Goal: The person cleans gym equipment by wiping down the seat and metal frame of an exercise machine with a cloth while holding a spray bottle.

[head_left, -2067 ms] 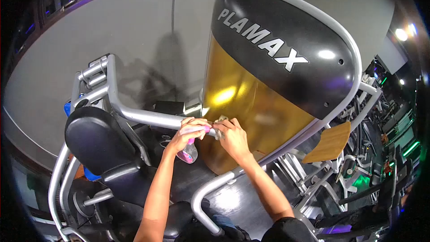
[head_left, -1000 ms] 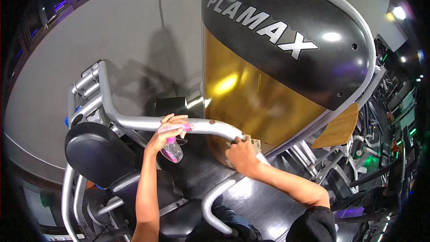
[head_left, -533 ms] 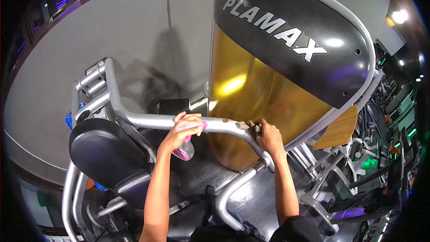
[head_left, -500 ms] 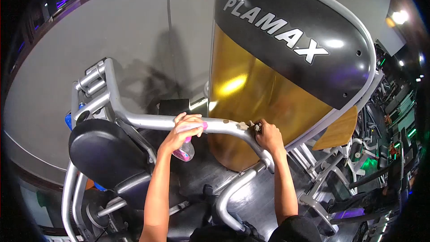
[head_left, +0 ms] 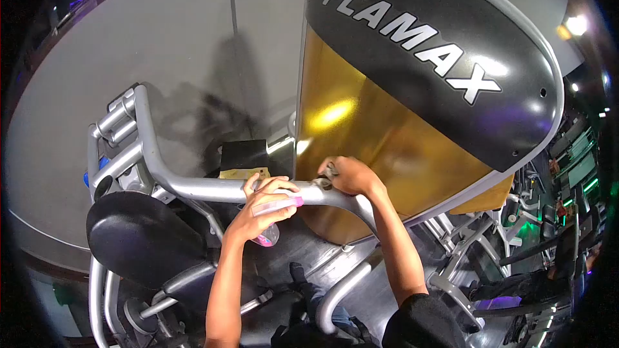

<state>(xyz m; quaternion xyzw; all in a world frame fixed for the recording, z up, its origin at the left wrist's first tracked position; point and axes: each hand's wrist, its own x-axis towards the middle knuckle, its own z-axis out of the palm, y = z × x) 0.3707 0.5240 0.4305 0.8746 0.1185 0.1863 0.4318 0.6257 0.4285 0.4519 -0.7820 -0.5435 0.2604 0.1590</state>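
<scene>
The right grip [head_left: 349, 176] is clutching a crumpled cloth [head_left: 322, 182] against the silver bar [head_left: 200, 189], whose long axis is running crosswise; the left grip [head_left: 247, 222] is holding a spray bottle [head_left: 269, 237] farther left; the right is sitting nearer the bar's bend [head_left: 353, 204].

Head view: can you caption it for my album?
Left hand holds a bottle; right hand holds a cloth at the bar.

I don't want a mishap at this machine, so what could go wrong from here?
The spray bottle might slip, since the left hand holds it with fingers also over the silver bar. The cloth, bunched in the right hand, could shift and let the knuckles scrape the metal.
</scene>
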